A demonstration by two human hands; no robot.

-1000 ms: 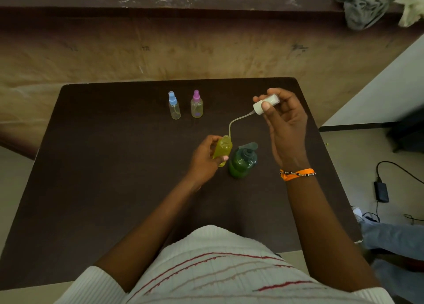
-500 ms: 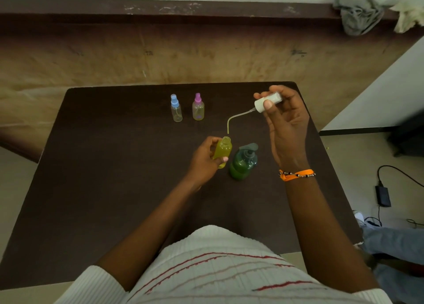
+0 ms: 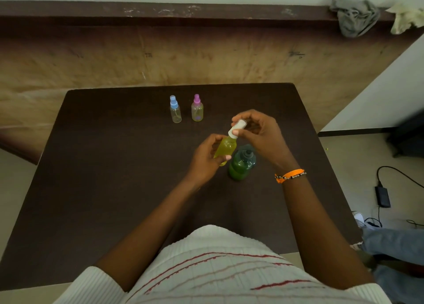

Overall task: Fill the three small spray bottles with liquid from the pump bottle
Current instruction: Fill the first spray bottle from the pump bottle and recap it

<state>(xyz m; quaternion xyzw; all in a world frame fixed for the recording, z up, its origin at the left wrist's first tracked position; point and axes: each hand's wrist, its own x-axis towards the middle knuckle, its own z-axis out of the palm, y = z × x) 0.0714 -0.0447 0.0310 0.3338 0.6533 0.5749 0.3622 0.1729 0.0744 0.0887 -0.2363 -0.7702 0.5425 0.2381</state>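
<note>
Left hand (image 3: pixel 206 159) is gripping the filled yellow bottle (image 3: pixel 226 149) above the table (image 3: pixel 114 166), beside the pump bottle (image 3: pixel 241 166), while right hand (image 3: pixel 257 133) is pinching the white spray cap (image 3: pixel 237 129) onto its neck; twisting tight likely comes next.

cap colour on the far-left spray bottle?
Blue cap on the clear far-left spray bottle, seen in the head view.

A single head-worn wide-angle camera looked forward and steeply down from above the person's chest, close over the dark table (image 3: pixel 96 188) and both forearms, taking in the wall ledge (image 3: pixel 206 12) beyond and the floor on the right.
</note>
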